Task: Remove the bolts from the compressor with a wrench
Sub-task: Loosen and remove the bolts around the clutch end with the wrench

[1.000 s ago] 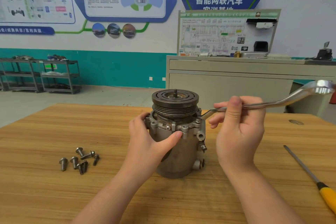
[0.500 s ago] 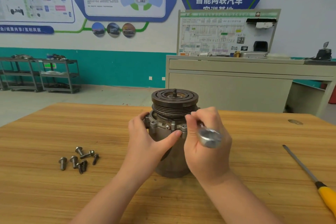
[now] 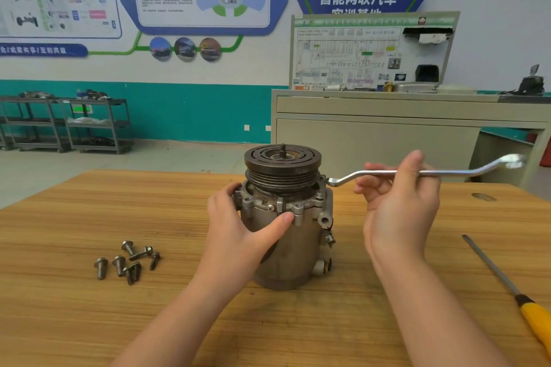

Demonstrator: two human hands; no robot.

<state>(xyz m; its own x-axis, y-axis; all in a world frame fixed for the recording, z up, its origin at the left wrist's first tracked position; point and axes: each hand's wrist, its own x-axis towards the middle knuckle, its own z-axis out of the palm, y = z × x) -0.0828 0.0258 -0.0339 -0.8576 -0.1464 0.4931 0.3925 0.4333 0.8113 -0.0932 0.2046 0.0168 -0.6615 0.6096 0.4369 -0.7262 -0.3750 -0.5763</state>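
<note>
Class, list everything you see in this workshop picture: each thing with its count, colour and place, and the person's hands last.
compressor: one, grey, upright at table centre
wrench: one, silver, ring end at compressor's right flange
loose bolts: about seven, grey, table left
screwdriver: one, yellow handle, table right
table: one, wooden
cabinet: one, beige, behind table
shelf carts: grey, far left
left hand: holds compressor body
right hand: holds wrench shaft
</note>
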